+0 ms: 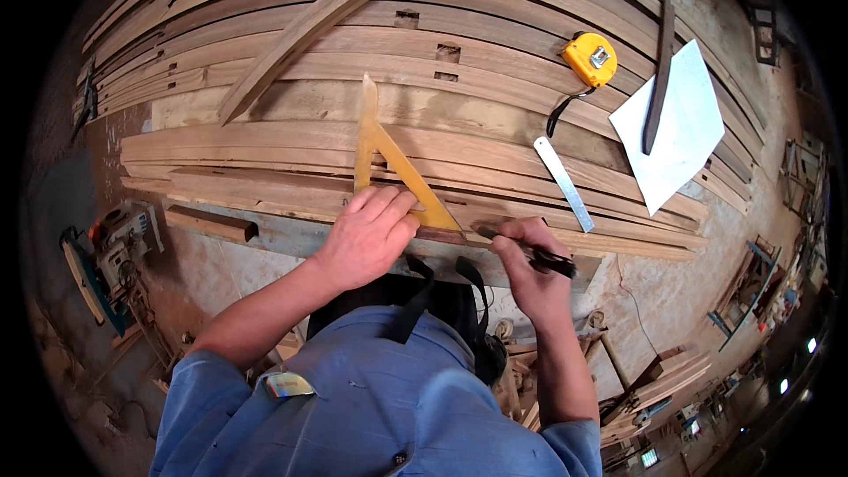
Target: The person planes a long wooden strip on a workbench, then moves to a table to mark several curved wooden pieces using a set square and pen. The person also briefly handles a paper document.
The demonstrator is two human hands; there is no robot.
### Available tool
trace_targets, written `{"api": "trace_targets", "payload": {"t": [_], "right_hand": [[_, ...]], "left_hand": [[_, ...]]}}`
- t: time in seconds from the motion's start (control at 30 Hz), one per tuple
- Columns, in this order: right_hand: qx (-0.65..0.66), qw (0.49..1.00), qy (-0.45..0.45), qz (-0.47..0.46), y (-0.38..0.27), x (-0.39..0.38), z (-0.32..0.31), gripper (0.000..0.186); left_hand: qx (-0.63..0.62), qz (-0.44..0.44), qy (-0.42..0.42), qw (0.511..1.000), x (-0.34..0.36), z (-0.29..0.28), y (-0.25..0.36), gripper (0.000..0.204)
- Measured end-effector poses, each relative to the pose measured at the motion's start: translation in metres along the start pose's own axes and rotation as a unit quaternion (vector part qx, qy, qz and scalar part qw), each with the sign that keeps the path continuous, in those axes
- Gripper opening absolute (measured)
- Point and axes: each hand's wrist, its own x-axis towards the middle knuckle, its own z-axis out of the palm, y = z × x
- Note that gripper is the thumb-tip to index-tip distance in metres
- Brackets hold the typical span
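Observation:
My left hand point(375, 234) grips a yellow triangle square point(415, 194) at its base, on a narrow board point(261, 185) along the near side of the timber stack, the square's tip pointing away from me. Just right of it, my right hand point(530, 269) is closed round a dark slim marking tool point(548, 261), its end near the square's right corner. A steel ruler point(564, 184) lies diagonally on the boards beyond my right hand. Farther back are a yellow tape measure point(585, 55) with a black strap and a white sheet point(673, 159) with a dark wooden strip point(655, 97) on it.
Long notched boards point(495, 18) cover the worktop, with a curved timber point(309, 26) lying across them. A power machine point(124, 256) stands at lower left. More timber point(671, 375) and frames point(746, 287) stand on the floor at right.

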Motion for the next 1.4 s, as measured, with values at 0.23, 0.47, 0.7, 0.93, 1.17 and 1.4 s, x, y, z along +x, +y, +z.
{"api": "trace_targets", "payload": {"t": [0.23,0.47,0.7,0.93,1.17,1.4], "right_hand": [[0.077,0.988,0.133,0.013,0.003,-0.008,-0.004,0.013],[0.016,0.996,0.080,-0.048,0.025,-0.005,-0.018,0.018],[0.084,0.990,0.101,-0.047,0.032,0.003,-0.056,0.027],[0.088,0.985,0.062,-0.132,0.022,-0.002,-0.062,0.037],[0.053,0.986,-0.021,-0.155,-0.002,0.006,-0.056,0.032],[0.091,0.990,-0.077,-0.082,-0.002,0.023,-0.044,0.030]], "left_hand": [[-0.071,-0.078,0.045,0.993,-0.001,-0.055,0.020,0.031],[-0.612,-0.435,0.346,0.563,-0.034,-0.035,0.062,0.027],[-0.758,-0.502,0.192,0.371,-0.025,0.053,0.108,0.028],[-0.786,-0.475,0.144,0.369,0.020,0.078,0.118,0.031],[-0.802,-0.472,0.129,0.344,0.039,0.077,0.119,0.032],[-0.801,-0.493,0.112,0.321,0.045,0.072,0.111,0.034]]}}
